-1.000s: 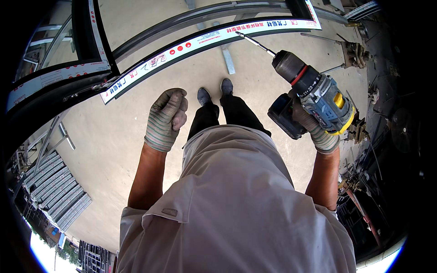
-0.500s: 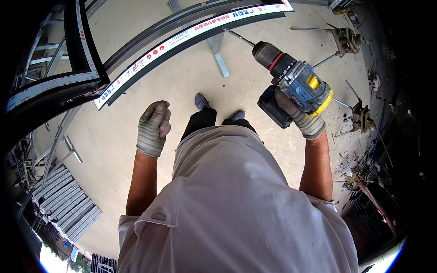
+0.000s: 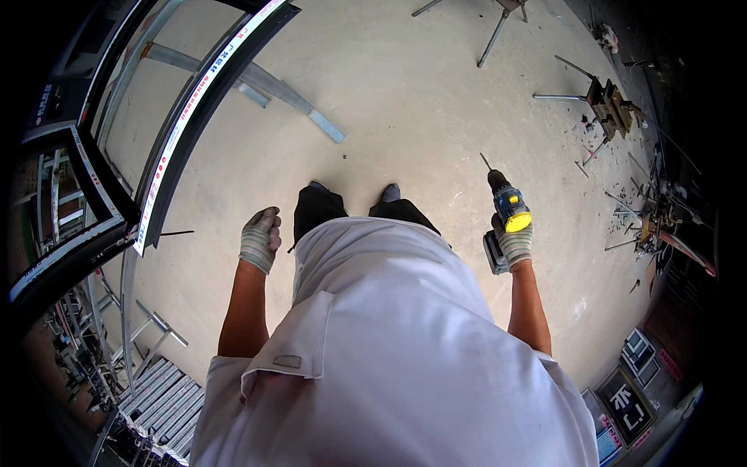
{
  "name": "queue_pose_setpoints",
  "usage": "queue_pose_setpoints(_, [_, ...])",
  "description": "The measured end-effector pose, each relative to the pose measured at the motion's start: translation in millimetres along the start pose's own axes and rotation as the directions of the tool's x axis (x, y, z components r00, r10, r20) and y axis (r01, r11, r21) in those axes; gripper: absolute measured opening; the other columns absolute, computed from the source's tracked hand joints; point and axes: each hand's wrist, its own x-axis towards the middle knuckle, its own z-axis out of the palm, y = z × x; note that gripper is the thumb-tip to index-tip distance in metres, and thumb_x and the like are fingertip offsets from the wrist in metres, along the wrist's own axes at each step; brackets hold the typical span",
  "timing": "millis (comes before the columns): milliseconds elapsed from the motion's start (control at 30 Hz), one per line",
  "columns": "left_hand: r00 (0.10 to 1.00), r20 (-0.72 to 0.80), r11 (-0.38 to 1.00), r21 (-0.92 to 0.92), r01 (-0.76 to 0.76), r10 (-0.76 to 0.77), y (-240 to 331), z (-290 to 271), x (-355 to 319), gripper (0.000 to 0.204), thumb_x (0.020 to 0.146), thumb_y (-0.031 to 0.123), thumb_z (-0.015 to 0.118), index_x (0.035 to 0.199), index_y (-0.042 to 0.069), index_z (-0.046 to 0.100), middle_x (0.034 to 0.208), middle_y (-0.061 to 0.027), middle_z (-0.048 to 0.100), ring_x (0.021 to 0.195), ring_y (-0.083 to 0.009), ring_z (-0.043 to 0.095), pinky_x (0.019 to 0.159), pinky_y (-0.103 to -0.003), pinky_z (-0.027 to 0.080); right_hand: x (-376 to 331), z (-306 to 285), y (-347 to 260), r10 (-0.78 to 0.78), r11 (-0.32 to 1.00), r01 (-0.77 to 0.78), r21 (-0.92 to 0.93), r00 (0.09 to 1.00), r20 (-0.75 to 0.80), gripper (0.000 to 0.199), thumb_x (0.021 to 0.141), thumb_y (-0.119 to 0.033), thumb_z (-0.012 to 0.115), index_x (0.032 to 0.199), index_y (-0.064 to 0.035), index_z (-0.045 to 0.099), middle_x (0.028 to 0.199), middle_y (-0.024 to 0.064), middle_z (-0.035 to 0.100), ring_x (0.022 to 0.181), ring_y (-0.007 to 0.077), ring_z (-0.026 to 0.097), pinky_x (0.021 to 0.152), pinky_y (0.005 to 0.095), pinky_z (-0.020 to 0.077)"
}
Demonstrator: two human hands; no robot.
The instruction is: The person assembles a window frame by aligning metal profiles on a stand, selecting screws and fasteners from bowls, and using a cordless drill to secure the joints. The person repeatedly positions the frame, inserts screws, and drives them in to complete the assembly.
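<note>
My right hand (image 3: 515, 245), in a pale striped work glove, is closed round the grip of a cordless drill (image 3: 507, 196). The drill is blue-grey and black with a yellow rear cap. Its thin bit points away from me, touching nothing, and the battery hangs beside my wrist. On the other side, my left hand (image 3: 259, 235) hangs above the floor in a matching glove with the fingertips bare. Its fingers are curled in; whatever they may hold is hidden. Nearest to it is a long dark metal profile (image 3: 180, 124) with a printed film strip along it.
Dark window-like frames (image 3: 105, 183) stand at the left on metal supports (image 3: 299, 101). A bundle of film-wrapped profiles (image 3: 165, 405) lies at the lower left. Metal stands (image 3: 611, 107) with rods and scattered scraps line the right side. Signboards (image 3: 626, 405) lean at the lower right.
I have turned to the right, so the long profile now lies further left and steeper in view. The drill has dropped lower and away from the profile. My left hand remains curled.
</note>
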Motion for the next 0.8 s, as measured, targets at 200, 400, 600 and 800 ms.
queue_pose_setpoints(200, [0.995, 0.04, 0.974, 0.211, 0.077, -0.087, -20, 43, 27, 0.026, 0.098, 0.021, 0.064, 0.115, 0.002, 0.062, 0.079, -0.0017, 0.057, 0.045, -0.006, 0.036, 0.037, -0.023, 0.028, -120, -4, 161, 0.483, 0.863, -0.464, 0.198, 0.873, -0.062, 0.045, 0.08, -0.013, 0.076, 0.121, -0.0018, 0.062, 0.115, 0.0081, 0.069, 0.103, 0.0207, 0.066, 0.091, 0.0324, 0.0517])
queue_pose_setpoints(400, [0.996, 0.029, 0.921, 0.384, 0.069, -0.087, 11, 71, 41, 0.022, 0.098, 0.023, 0.065, 0.109, 0.005, 0.062, 0.076, -0.0003, 0.055, 0.042, -0.0063, 0.035, 0.036, -0.024, 0.027, -201, 35, 228, 0.836, 0.521, -0.786, 0.332, 0.548, -0.014, 0.019, 0.076, -0.005, 0.073, 0.091, -0.0116, 0.063, 0.07, -0.0006, 0.058, 0.058, 0.012, 0.054, 0.054, 0.0299, 0.0463])
queue_pose_setpoints(600, [0.987, 0.157, 0.847, 0.529, -0.054, -0.035, 67, 132, 3, 0.02, 0.099, 0.022, 0.064, 0.109, 0.005, 0.062, 0.074, -0.0006, 0.056, 0.042, -0.006, 0.037, 0.036, -0.024, 0.027, -175, 86, 205, 0.853, 0.443, -0.801, 0.402, 0.515, 0.087, 0.016, 0.08, -0.014, 0.072, 0.092, -0.0102, 0.063, 0.062, -0.0005, 0.055, 0.048, 0.0123, 0.05, 0.046, 0.031, 0.0426])
queue_pose_setpoints(800, [0.98, 0.181, 0.73, 0.68, -0.067, -0.079, 80, 188, 25, 0.021, 0.099, 0.022, 0.064, 0.11, 0.004, 0.062, 0.074, -0.0016, 0.056, 0.042, -0.0064, 0.035, 0.036, -0.024, 0.027, -162, 86, 126, 0.621, 0.753, -0.54, 0.375, 0.772, -0.136, 0.039, 0.087, -0.028, 0.068, 0.118, -0.0059, 0.061, 0.105, 0.0112, 0.07, 0.096, 0.0298, 0.067, 0.088, 0.0375, 0.0532])
